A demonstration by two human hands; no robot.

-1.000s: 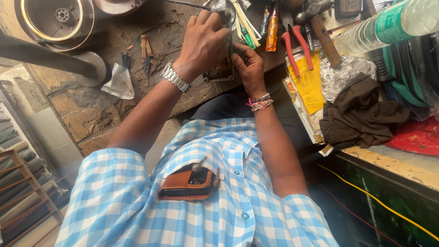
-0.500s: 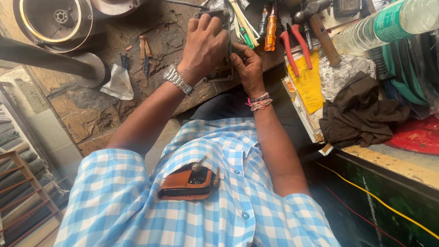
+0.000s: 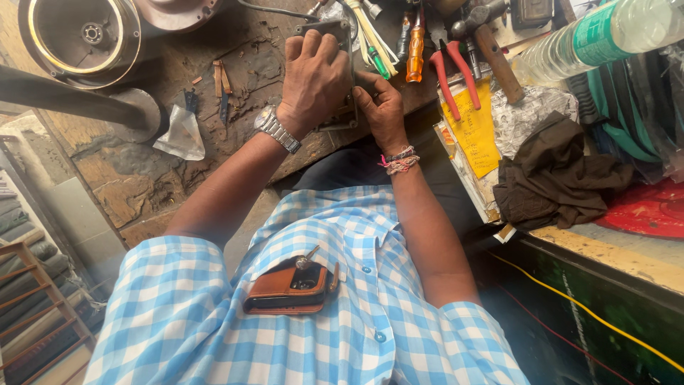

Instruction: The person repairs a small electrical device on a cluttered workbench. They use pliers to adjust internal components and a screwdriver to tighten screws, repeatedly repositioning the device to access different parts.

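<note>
- A dark metal plate-like part (image 3: 335,32) sits at the near edge of the workbench, mostly hidden under the two hands; only its top edge and a strip near the lower right show.
- The left hand (image 3: 313,78), with a metal wristwatch (image 3: 276,128) on its wrist, is curled over the part from above, fingers folded down around its upper edge in a firm hold.
- The right hand (image 3: 385,107), with thread bands (image 3: 399,160) on its wrist, presses against the part's right side; fingers bent and closed on it, though what the fingertips pinch is hidden.
- The part looks rigid and fairly heavy for its size, not fragile; its edges are likely hard and perhaps greasy, so the flat sides and rim seem the safest places to grip.
- Just beyond lie an orange-handled screwdriver (image 3: 415,46), red-handled pliers (image 3: 449,64) and a wooden-handled hammer (image 3: 491,43); a yellow paper (image 3: 474,128) and a dark brown cloth (image 3: 563,178) lie to the right, with a clear plastic bottle (image 3: 605,36) above them.
- The wooden workbench (image 3: 142,171) is scarred and grimy; a round metal housing (image 3: 82,39) rests at its far left.
- The setting is a cramped workshop; a yellow cable (image 3: 591,314) runs below the bench.
</note>
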